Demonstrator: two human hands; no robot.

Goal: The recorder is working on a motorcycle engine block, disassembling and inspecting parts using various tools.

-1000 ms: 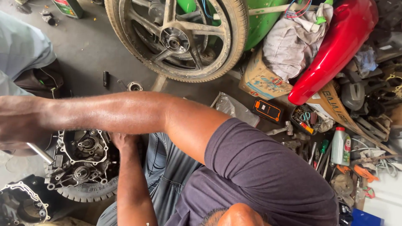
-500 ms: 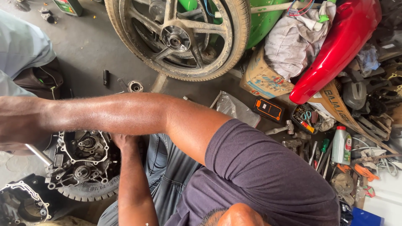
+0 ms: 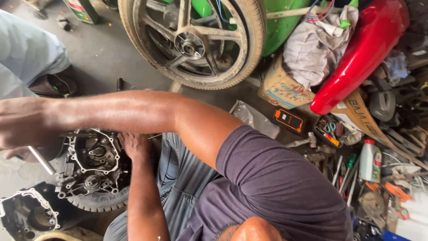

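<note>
Since half a second ago little is changed: the open grey metal engine case is shifted slightly in view, and the long arm is still stretched across it. The case is seated on a black rubber tyre on the floor; the left hand is pressed against its right edge, fingers curled onto the rim. The right hand is clenched around a silver metal bar just left of the case.

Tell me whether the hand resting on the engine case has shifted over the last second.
No. The left hand still rests at the same right-hand edge of the open engine case, as in both earlier pictures; only the camera view has drifted slightly.
</note>
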